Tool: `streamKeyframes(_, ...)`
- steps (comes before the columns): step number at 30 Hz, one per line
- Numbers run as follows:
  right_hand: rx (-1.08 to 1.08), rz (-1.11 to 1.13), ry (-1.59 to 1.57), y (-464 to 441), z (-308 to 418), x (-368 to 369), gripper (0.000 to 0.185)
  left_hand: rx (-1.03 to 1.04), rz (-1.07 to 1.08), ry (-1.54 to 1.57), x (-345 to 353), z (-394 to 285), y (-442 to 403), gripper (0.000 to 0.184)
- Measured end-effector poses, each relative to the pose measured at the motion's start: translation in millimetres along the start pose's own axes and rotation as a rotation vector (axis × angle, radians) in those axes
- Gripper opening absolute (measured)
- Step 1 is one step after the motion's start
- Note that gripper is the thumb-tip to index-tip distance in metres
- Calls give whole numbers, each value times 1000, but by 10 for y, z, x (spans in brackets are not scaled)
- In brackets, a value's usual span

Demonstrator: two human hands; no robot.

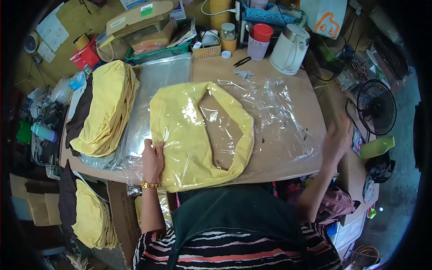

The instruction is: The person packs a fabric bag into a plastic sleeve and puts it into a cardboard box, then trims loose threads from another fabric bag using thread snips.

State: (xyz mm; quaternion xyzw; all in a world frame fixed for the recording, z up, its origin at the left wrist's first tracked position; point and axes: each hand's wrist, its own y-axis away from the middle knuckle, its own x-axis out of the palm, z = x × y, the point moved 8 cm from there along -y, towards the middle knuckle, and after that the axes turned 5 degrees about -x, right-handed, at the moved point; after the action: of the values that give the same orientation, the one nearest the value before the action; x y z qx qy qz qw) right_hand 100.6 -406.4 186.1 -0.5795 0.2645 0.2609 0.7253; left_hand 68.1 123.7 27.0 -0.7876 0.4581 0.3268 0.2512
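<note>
Pinching the yellow bag (177, 130) in clear plastic (281, 110) by its left edge is the left hand (153, 158). The right hand (338, 137) blurs; I cannot tell its finger spread.

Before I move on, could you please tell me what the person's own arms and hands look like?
The left hand and the blurred right hand are ungloved. A gold-coloured band circles the left wrist. The sleeves, striped black, white and coral, leave the forearms bare.

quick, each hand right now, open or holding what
Left hand: holding the edge of the yellow bag.
Right hand: blurred; open or closed cannot be told.
</note>
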Motion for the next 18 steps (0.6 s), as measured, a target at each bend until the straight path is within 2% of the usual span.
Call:
streamKeyframes(2,-360,-15,-254,183,803,342,48,54,1,2,31,11,-25,27)
streamKeyframes(4,-446,1008,-132,353,1992,749,64,53,15,-26,34,-6,-13,27)
streamKeyframes(5,-436,999,-129,360,2062,988,64,39,24,-55,40,-9,-12,27)
streamKeyframes(6,-679,888,-99,506,2211,1357,63,51,22,-51,29,-51,-5,27)
streamKeyframes(7,-918,769,-67,631,2338,1657,62,-20,51,14,14,-30,7,26)
streamKeyframes(8,-727,870,-68,523,2057,2028,61,-93,82,76,11,18,42,26)
streamKeyframes(9,-536,962,-68,362,1675,2275,60,23,7,-29,125,58,63,25)
streamKeyframes(10,-580,911,222,106,1463,2129,60,67,-9,-33,158,3,58,25)
streamKeyframes(11,-346,927,52,-106,972,2456,63,105,-19,-38,178,-23,82,26)
streamKeyframes(13,81,732,146,-254,111,2540,77,69,-5,-3,204,72,72,27)
streamKeyframes(14,330,639,50,-299,-120,2271,82,37,3,34,215,111,37,27)
streamKeyframes(16,475,726,-51,3,-541,2330,87,60,3,66,173,9,45,28)
streamKeyframes(18,427,919,-123,470,-510,2503,80,73,-3,102,147,-68,69,28)
